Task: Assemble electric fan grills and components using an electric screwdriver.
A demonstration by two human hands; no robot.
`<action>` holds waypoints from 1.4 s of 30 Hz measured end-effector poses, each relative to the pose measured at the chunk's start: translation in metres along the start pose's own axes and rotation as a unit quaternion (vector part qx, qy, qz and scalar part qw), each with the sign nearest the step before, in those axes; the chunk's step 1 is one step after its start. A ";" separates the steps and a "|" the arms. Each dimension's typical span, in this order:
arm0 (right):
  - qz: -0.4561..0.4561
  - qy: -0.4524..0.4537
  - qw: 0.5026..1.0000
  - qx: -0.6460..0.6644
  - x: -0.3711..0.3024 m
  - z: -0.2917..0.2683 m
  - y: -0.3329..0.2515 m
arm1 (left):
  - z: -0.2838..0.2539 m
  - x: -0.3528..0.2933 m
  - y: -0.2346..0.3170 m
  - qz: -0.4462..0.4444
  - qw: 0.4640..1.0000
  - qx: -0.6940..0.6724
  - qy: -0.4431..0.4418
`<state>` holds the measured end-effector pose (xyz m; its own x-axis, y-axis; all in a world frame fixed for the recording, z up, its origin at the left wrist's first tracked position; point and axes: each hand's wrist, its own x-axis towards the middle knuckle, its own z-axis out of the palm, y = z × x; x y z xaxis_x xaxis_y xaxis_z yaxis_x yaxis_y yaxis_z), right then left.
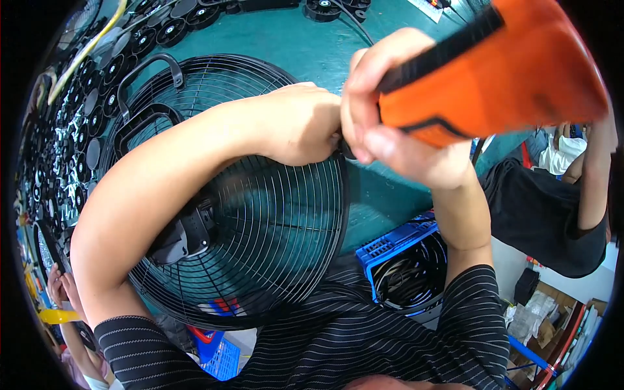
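A round black wire fan guard lies in front of me on the green table, with a black motor mount at its middle and black bracket handles at the far left. My left arm crosses over it. At the guard's right rim my left hand is closed, its fingers mostly hidden. My right hand is wrapped round an orange and black power tool, which points toward my left hand. Between the two hands a small dark part shows, too covered to name.
Several black round parts and small hardware crowd the table's left and far sides. A blue crate of black rings stands near my right elbow. Below the guard is another blue basket. A person in black is at right; another person's hand at left.
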<state>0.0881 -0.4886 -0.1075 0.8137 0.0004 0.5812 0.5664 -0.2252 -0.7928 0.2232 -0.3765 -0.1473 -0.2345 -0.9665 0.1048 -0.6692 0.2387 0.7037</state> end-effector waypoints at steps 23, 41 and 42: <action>0.151 0.387 0.849 0.327 -0.118 -0.009 -0.001 | 0.167 -0.226 0.181 -0.327 0.803 0.376 0.329; 0.143 0.373 0.772 0.493 -0.168 -0.003 0.022 | 0.172 -0.220 0.131 -0.265 0.788 0.372 0.413; 0.144 0.373 0.775 0.490 -0.168 -0.006 0.020 | 0.172 -0.217 0.128 -0.264 0.790 0.370 0.412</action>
<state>-0.0375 -0.4987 -0.2202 0.8302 -0.5573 0.0081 0.4993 0.7371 -0.4554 0.0668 -0.1193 -0.2008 0.5498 -0.6102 0.5705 -0.8204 -0.5229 0.2314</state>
